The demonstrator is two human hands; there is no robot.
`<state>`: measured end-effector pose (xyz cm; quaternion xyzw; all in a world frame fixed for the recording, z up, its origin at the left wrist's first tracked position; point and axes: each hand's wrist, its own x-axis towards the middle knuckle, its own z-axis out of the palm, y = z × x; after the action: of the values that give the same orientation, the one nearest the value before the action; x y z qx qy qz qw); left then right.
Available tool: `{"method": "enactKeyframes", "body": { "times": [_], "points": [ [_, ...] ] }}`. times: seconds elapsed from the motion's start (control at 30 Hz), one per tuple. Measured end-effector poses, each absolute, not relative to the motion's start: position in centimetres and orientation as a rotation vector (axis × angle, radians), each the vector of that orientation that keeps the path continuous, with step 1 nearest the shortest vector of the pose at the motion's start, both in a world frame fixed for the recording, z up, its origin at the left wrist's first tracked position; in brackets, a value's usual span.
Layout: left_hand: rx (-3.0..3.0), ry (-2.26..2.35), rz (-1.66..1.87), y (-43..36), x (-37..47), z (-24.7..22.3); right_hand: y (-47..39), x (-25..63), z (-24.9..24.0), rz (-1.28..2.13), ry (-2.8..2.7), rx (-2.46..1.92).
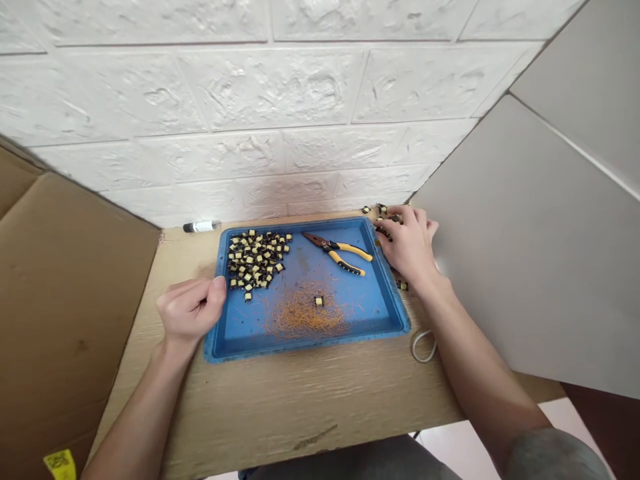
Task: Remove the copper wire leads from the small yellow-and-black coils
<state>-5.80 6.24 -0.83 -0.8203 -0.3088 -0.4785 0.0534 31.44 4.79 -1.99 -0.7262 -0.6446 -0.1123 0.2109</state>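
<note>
A blue tray [300,343] lies on the wooden table. Its left part holds a heap of small black-and-yellow components [255,257]. One more component [319,302] rests on a scatter of orange wire bits [295,317] near the front. Pliers with yellow-black handles [337,253] lie at the tray's back right, jaws to the left. My left hand [193,307] is a closed fist at the tray's left rim; nothing shows in it. Beyond the right rim, my right hand [407,243] has its fingers spread over more components [383,209], touching or close above them; no held piece can be made out.
A small bottle with a black cap [203,227] lies behind the tray at the left. A white loop [424,347] is on the table [300,400] at right. Cardboard [65,300] stands left, a grey panel [530,233] right, a white brick-patterned wall [280,87] behind.
</note>
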Motion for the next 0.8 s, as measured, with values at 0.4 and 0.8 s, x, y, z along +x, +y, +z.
{"method": "enactKeyframes", "body": {
  "times": [0.4, 0.8],
  "points": [
    [-2.650, -0.814, -1.380, 4.6, -4.3, 0.6, 3.2, 29.7, 0.5, -0.247, -1.570, -1.615],
    [-2.718, -0.942, -1.270, 2.2, -2.0, 0.0, -1.2, 20.1, 0.2, 0.612, -1.677, -1.118]
  ]
}}
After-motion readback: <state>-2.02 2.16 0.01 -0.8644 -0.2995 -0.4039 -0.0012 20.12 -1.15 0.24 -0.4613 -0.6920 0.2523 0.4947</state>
